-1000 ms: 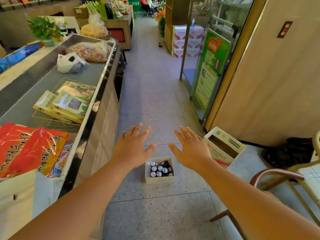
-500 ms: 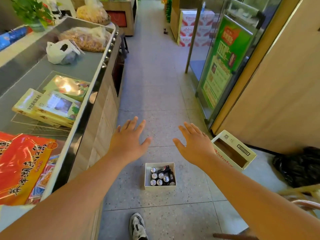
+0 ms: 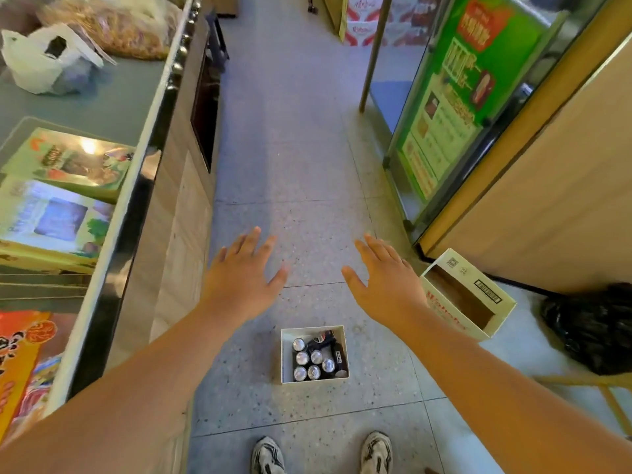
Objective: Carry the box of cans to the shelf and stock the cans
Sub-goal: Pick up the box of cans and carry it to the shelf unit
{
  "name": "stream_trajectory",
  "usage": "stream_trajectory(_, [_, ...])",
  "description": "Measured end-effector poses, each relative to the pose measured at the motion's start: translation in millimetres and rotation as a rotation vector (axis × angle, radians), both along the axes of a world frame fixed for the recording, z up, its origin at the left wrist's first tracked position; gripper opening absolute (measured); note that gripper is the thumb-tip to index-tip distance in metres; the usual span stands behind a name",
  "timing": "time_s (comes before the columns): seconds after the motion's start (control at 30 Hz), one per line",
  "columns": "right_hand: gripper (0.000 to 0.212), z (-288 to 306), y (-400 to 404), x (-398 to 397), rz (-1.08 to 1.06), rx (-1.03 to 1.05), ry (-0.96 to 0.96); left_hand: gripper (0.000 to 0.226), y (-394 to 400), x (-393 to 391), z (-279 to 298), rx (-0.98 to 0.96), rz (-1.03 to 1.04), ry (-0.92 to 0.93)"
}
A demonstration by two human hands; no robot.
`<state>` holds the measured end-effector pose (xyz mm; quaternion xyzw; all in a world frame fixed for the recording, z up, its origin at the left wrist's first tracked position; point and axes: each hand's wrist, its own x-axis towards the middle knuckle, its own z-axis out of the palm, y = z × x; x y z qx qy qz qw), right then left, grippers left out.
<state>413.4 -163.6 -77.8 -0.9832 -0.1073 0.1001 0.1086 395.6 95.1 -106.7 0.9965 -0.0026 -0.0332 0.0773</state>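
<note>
Barely begun; box of cans [image 3: 314, 354] sits on the floor [image 3: 290, 165], left hand [image 3: 241, 280] and right hand [image 3: 386, 285] spread empty at its twelve o'clock; lifting, carrying, stocking remain.

Box of cans sitting on the floor

The small white open-topped box [image 3: 314, 354] is resting flat on the speckled floor, holding dark cans [image 3: 316, 357]: most are standing upright showing silver tops, while a few along the back and right side are lying tipped over.

Cans [image 3: 313, 362] in box [image 3: 286, 357] on floor [image 3: 290, 165]; counter [image 3: 143, 107] left
</note>
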Motion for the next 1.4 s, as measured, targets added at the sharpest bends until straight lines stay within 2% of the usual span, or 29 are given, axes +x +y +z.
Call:
stream_trajectory(0.13, [0.068,-43,-3,34,0.003,0.064,0.024,0.079,-6,28,-47,-0.034,0.085,-0.02])
stream_trajectory(0.27, [0.068,-121,-14,60,0.02,0.035,0.039,0.075,-18,43,-121,-0.089,0.128,0.026])
stream_trajectory(0.73, [0.072,-525,-57,54,-0.077,0.023,0.198,0.074,-30,21,-510,-0.114,0.263,0.189])
stream_trajectory(1.0, [0.065,-725,-69,41,-0.294,0.132,0.288,0.075,-48,16,-707,-0.144,0.339,0.281])
stream_trajectory(1.13, [0.074,-792,-69,40,-0.398,0.2,0.323,0.08,-44,14,-759,-0.197,0.446,0.239])
stream_trajectory(1.2, [0.071,-811,-70,43,-0.456,0.248,0.333,0.086,-40,12,-775,-0.25,0.51,0.236])
stream_trajectory(1.33, [0.036,-822,-73,42,-0.532,0.423,0.358,0.086,-39,0,-795,-0.326,0.604,0.31])
stream_trajectory(1.4, [0.029,-827,-77,41,-0.583,0.481,0.401,0.084,-37,-3,-803,-0.372,0.619,0.363])
